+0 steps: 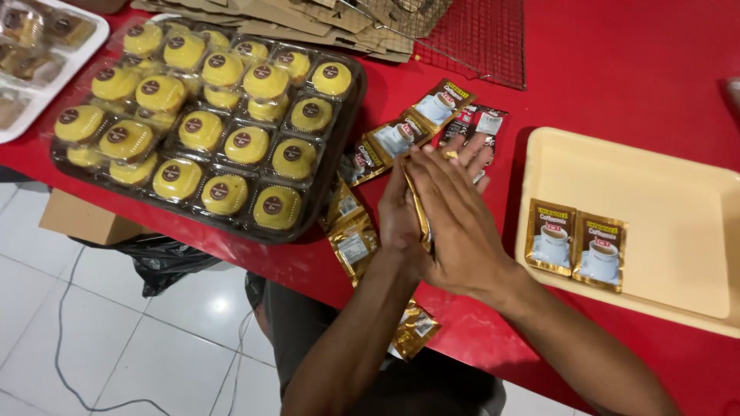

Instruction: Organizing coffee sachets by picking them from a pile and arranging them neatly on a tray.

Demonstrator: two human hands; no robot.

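My left hand [398, 216] and my right hand [455, 212] are pressed palm to palm over the red table [632, 69], with a thin gold sachet strip [421, 212] squeezed edge-on between them. More gold and brown coffee sachets [408, 131] lie fanned out just beyond my fingertips. Other gold sachets [351, 239] rest under my left wrist, and one hangs off the table edge [415, 327]. Two coffee sachets [576, 243] lie side by side on a cream tray [671, 185] to the right.
A dark tray [347, 131] of several yellow wrapped cakes [223, 131] fills the left of the table. A white tray [46, 85] sits at far left, flattened cardboard [293, 19] and a wire rack [470, 38] at the back. Below: cardboard box [85, 219], black bag [166, 262], white tiled floor.
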